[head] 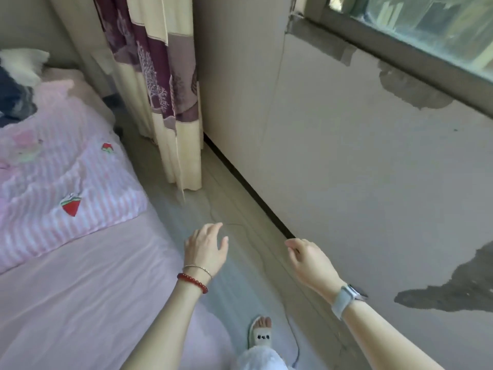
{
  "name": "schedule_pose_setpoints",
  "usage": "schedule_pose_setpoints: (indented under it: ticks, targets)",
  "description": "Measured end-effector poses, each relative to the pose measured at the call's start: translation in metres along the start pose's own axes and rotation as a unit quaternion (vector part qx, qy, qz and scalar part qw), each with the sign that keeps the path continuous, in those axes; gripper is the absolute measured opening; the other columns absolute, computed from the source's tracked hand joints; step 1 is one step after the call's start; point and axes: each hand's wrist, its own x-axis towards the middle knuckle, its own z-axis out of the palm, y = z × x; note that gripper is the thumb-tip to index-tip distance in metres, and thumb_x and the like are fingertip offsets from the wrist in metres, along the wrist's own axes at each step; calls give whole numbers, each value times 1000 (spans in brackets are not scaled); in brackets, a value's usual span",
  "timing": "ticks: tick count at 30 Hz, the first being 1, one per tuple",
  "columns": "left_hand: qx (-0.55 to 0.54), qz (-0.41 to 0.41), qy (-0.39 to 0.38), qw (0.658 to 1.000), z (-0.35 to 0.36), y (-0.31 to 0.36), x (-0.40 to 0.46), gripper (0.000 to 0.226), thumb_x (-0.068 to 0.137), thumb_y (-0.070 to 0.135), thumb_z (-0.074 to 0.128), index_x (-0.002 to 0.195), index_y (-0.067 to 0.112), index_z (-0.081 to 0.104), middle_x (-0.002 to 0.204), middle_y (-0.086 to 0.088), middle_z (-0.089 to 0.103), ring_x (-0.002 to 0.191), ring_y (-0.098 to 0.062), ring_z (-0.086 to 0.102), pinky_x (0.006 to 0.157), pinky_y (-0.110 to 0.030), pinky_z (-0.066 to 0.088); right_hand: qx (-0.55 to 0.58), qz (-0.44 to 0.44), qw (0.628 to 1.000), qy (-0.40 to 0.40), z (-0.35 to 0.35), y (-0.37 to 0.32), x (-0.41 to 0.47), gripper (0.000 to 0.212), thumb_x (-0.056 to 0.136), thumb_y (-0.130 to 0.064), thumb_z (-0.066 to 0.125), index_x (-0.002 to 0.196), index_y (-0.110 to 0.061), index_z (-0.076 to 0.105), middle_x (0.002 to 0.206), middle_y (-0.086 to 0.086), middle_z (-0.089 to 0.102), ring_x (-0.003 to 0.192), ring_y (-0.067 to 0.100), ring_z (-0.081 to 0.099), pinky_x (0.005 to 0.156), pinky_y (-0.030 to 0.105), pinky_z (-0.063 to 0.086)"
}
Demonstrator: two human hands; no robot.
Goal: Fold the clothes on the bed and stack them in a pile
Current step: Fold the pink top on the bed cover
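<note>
The bed [80, 284] with a pink sheet fills the lower left. A pink striped quilt [66, 188] with strawberry prints lies across it. At the far left edge sits a dark garment [13, 102] with a white one [24, 62] behind it. My left hand [205, 249] hovers over the floor just past the bed's corner, fingers relaxed, holding nothing. My right hand [309, 260] is raised near the wall, fingers loosely curled, empty. Neither hand touches any cloth.
A cream and maroon curtain [165, 89] hangs at the bed's far end. A beige wall [346, 156] with peeled patches runs along the right under a window [426, 30]. A narrow strip of floor [234, 209] separates bed and wall. My slippered foot [261, 332] stands on it.
</note>
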Motion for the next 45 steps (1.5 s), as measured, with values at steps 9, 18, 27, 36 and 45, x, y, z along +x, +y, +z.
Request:
schedule_pose_setpoints:
  ticks: [9,18,27,36,45]
  targets:
    - [32,-117,118,986,-100,-44,120,39,92,28,48,130,18,50,130,0,53,118,-23,49,95,-32,35,-32,-193,978,-70,-33,-109,199,29,94,-17,37,114,-12,58,109,5,60,103,27,53,82,35,45]
    - [15,-337,188,923,-160,-151,210,40,93,28,46,132,18,48,134,-1,49,122,-22,46,97,-31,35,-12,-351,917,-188,5,-275,392,31,94,-18,38,119,-13,58,114,7,61,109,29,56,89,32,45]
    - [-17,-466,282,838,-239,-258,273,40,93,27,50,132,16,49,132,-4,50,119,-26,48,94,-36,40,-16,-506,821,-265,54,-474,497,33,96,-19,40,125,-16,57,124,2,59,116,21,53,96,30,43]
    - [-83,-562,221,793,-261,-439,348,47,94,31,47,137,17,41,138,-6,43,122,-28,43,93,-38,41,-99,-529,768,-349,136,-640,580,37,100,-26,31,135,-19,43,136,-1,47,126,14,42,102,29,38]
    - [-132,-661,96,733,-211,-587,376,71,90,35,53,147,26,13,156,-3,5,142,-32,8,103,-46,36,-170,-555,700,-416,259,-740,618,39,98,-20,32,135,-19,42,127,4,51,120,21,44,96,34,40]
